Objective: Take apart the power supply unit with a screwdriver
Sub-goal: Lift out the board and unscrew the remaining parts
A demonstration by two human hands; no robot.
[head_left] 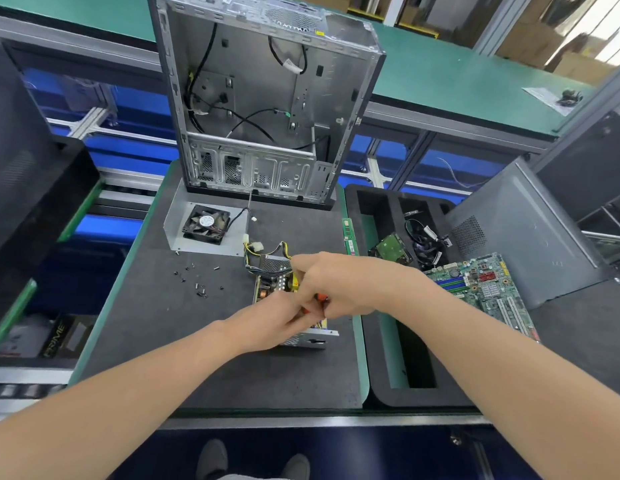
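Where the frame ends at six o'clock, a pair of grey shoes (211,459) shows on the floor below the edge of the dark desk (156,341), and two bare forearms reach in from seven and five o'clock to meet at its middle. The left grip (267,323) lies with fingers folded against the other hand, and I cannot tell whether it is grasping anything. The right grip (339,285) is clenched around the orange handle of the screwdriver (319,300). Both are directly over the power supply (310,339), which lies on the desk with its cover off and its parts bare, and a bundle of yellow and black wires (263,253) leaves it at twelve o'clock. Loose screws (197,284) are scattered at nine o'clock from it. At eleven o'clock a black fan (206,224) rests on a bent metal plate (177,237). A green memory stick (348,237) lies at one o'clock by the desk's edge. At three o'clock a black tray (381,358) holds a hard drive (391,251) and cables (427,244), with a motherboard (481,289) leaning across its far side against a grey side panel (520,230). Farthest off, at twelve o'clock, the open computer case (260,98) stands upright.
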